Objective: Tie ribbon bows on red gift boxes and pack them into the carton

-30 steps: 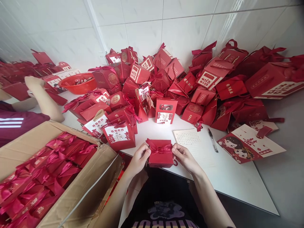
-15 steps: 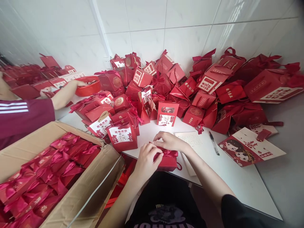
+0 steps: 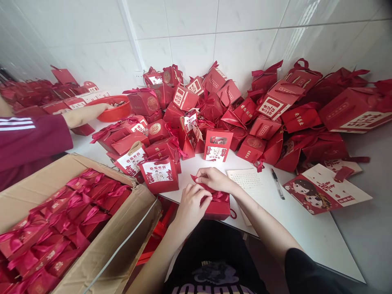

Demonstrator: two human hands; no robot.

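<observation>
A small red gift box (image 3: 219,207) with a red ribbon (image 3: 219,196) across its top sits at the near edge of the white table (image 3: 306,232). My left hand (image 3: 191,206) lies over the box's left side, fingers curled on the ribbon. My right hand (image 3: 214,179) reaches across the top from the right and pinches the ribbon near the box's far left corner. Both hands cover most of the lid.
A heap of red gift boxes and bags (image 3: 232,110) fills the back of the table. A cardboard carton (image 3: 119,237) of ribboned red boxes stands at my left. A paper sheet (image 3: 246,179), a pen (image 3: 278,184) and a flat card (image 3: 324,190) lie to the right. Another person's arm (image 3: 79,116) reaches a red bowl (image 3: 114,108).
My right hand crossed over the box top to the ribbon's left end, and my left hand closed over the left side. The other person's hand moved to the red bowl.
</observation>
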